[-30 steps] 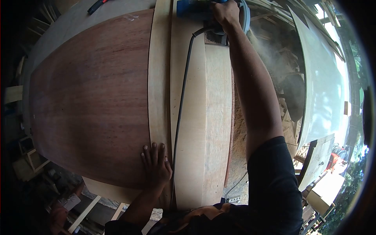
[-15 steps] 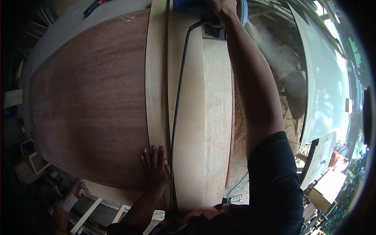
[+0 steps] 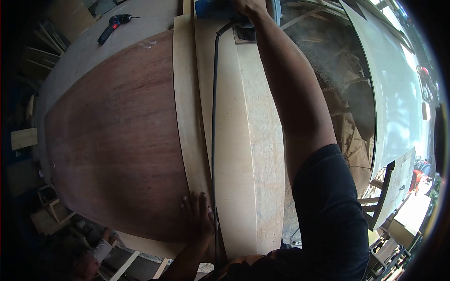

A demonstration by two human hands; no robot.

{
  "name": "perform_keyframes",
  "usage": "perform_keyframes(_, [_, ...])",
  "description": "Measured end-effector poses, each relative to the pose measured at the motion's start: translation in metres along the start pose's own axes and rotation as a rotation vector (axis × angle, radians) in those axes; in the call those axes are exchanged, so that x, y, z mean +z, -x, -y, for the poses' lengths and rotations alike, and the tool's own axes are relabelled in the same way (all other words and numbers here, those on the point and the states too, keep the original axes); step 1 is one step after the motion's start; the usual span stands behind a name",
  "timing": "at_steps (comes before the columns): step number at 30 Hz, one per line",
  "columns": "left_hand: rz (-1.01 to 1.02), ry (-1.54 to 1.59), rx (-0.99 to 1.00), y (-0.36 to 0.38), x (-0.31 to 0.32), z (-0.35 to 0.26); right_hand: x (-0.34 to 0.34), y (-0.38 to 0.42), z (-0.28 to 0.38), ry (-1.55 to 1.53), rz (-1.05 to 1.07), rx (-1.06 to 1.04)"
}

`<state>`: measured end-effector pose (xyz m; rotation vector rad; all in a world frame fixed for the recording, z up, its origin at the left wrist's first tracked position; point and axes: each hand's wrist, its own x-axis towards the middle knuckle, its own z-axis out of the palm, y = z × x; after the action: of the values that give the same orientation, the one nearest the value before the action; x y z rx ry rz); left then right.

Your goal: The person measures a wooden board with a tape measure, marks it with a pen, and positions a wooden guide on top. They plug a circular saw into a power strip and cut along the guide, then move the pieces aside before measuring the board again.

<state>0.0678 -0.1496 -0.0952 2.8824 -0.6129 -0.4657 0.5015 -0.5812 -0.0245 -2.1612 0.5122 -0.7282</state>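
R hand (image 3: 249, 6), clamped on circ saw (image 3: 210, 9), edges further twd 12 o'clock; cut's progressing, I reckon. L hand (image 3: 199, 218) flat on wood strip (image 3: 187, 93).

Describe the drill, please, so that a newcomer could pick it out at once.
Find the big reddish sheet. Beyond its far edge, on the grey surface, lies the drill. Unlike the blue tool in the right hand, it is dark with red touches.

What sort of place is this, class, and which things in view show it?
Probably a woodworking shop: a power tool on pale boards, dust in the air beside them, and a drill lying nearby.
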Motion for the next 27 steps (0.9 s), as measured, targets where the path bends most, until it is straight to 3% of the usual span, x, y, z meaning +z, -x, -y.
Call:
perform_keyframes(10, [0.012, 0.032, -0.010, 0.002, 0.001, -0.007, 0.009, -0.012, 0.005, -0.002, 0.016, 0.135])
perform_keyframes(17, [-0.121, -0.084, 0.157, 0.009, 0.016, 0.006, -0.009, 0.002, 0.013, -0.179, 0.095, 0.256])
perform_keyframes(20, [-0.130, -0.259, 0.342, 0.007, 0.022, 0.012, -0.005, 0.001, 0.010, -0.237, 0.104, 0.280])
perform_keyframes(27, [-0.187, -0.194, 0.303, 0.002, 0.028, 0.006, -0.009, 0.003, 0.007, -0.259, 0.150, 0.252])
